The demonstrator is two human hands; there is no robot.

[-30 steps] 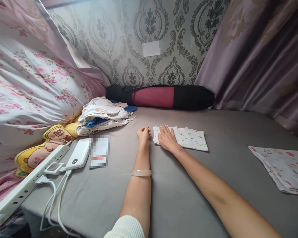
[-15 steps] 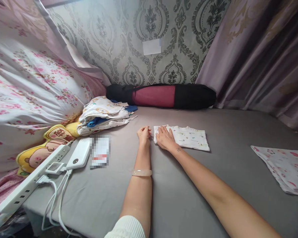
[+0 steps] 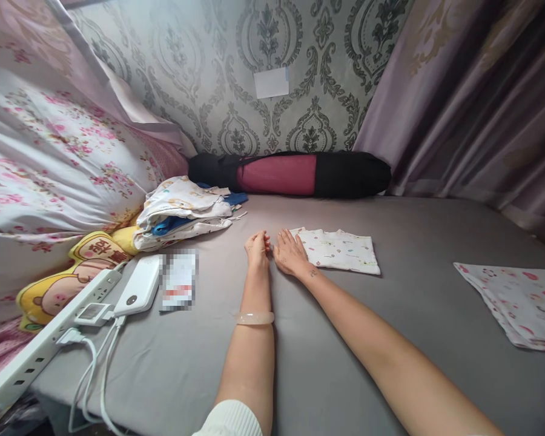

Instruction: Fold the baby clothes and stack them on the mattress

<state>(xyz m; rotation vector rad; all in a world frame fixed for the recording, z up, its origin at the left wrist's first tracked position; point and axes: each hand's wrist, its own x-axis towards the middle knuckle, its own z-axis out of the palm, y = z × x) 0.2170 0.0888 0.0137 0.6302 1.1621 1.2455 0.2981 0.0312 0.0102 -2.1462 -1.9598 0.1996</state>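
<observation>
A white garment with small coloured prints (image 3: 340,249) lies folded in a flat rectangle on the grey sheet. My right hand (image 3: 291,253) rests palm down with its fingers stretched out, over the garment's left end. Just left of it, my left hand (image 3: 257,248) stands on its side with the fingers curled in; nothing shows in them. It is apart from the garment. A pale bangle (image 3: 255,318) circles my left forearm.
Further left lie a heap of clothes (image 3: 181,209), a white power bank (image 3: 138,284), a blurred packet (image 3: 178,280) and a power strip (image 3: 49,339) with cables. A black and red roll (image 3: 277,175) lies along the wall. Another folded cloth (image 3: 522,303) is at right.
My right hand has slid left across the garment toward its left edge, uncovering more of it. My left hand stays curled beside it. The whole view has shifted slightly.
</observation>
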